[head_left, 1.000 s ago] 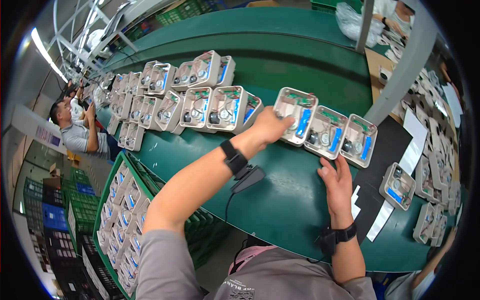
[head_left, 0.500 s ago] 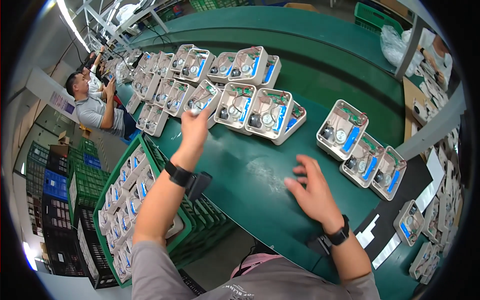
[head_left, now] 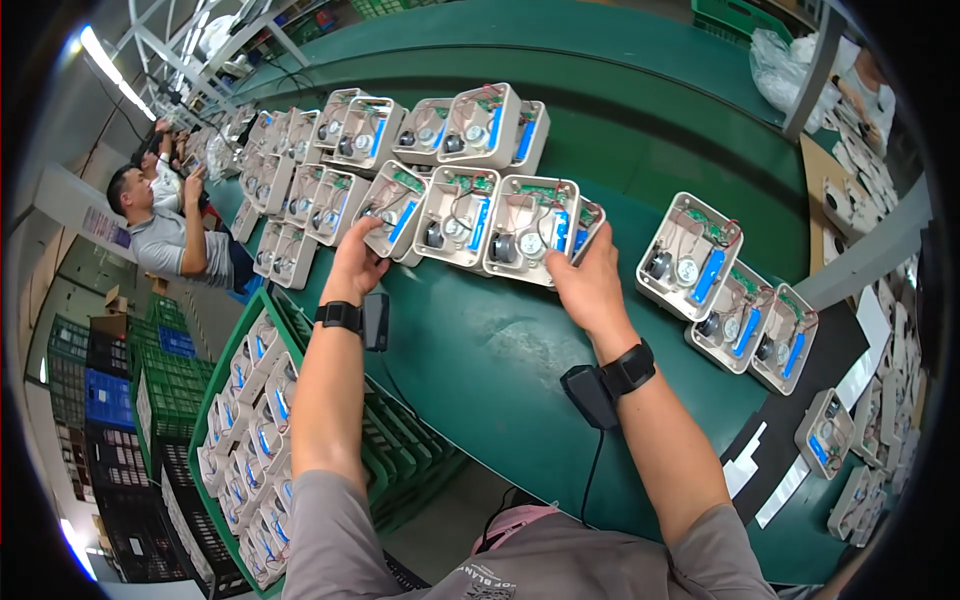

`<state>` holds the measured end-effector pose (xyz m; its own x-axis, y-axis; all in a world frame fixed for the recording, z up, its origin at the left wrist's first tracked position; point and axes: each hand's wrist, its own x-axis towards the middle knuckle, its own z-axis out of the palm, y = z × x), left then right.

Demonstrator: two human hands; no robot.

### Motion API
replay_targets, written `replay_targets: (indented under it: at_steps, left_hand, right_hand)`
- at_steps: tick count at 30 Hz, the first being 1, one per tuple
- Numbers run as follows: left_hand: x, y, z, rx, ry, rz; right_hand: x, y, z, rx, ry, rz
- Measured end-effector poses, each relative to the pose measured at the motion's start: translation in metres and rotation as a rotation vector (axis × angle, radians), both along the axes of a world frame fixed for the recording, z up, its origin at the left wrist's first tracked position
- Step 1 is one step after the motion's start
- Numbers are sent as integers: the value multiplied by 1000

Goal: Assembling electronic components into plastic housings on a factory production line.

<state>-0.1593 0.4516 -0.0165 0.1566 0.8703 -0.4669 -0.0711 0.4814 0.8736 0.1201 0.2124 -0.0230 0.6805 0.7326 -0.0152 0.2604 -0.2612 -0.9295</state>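
While both hands rest on the near row of open white housings, the work shown is shifting that row along the green table, and it goes best if the pieces move as one block. Each housing lies face up, showing a blue cell, a round part and thin red wires, and the row overlaps like shingles, each tray tilted onto its neighbour. The left hand sits at the left end of that row, fingers spread apart and laid flat against the edge of the endmost tray rather than closed round it; the right hand is at the right end, its grip also loose and spread, palm down with fingertips touching the lower rim of the last tray. My judgement is that even pressure from both ends, kept low on the walls, would keep the shingled stack from buckling, and that fingers should stay off the wires inside. Beyond the row, a second line of housings lies farther back, just behind it, and more trail off to its left toward a seated co-worker. To the right of the row, set apart from it, three more housings lie in a diagonal. Nearer the person than the row, below the table's edge, a green crate holds more of the same pieces.
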Motion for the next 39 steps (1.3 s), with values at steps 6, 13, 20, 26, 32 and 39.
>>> replay_targets:
  at_steps: [6,13,20,26,32,39]
  left_hand:
    - [-3,1,19,40,84,-256]
    - [-9,6,3,124,120,-283]
    - [-35,-5,-1,102,48,-433]
    - [2,-110,35,64,-23,-435]
    - [52,-203,32,85,-47,-515]
    - [107,-276,27,96,-87,-566]
  right_hand:
    - [-5,2,0,-43,64,101]
    - [-13,-3,8,-146,-17,72]
    - [-29,-45,14,-159,-27,105]
    - [-38,-138,11,-73,-71,116]
    - [0,-241,3,-22,-59,75]
    - [40,-325,16,14,110,-31]
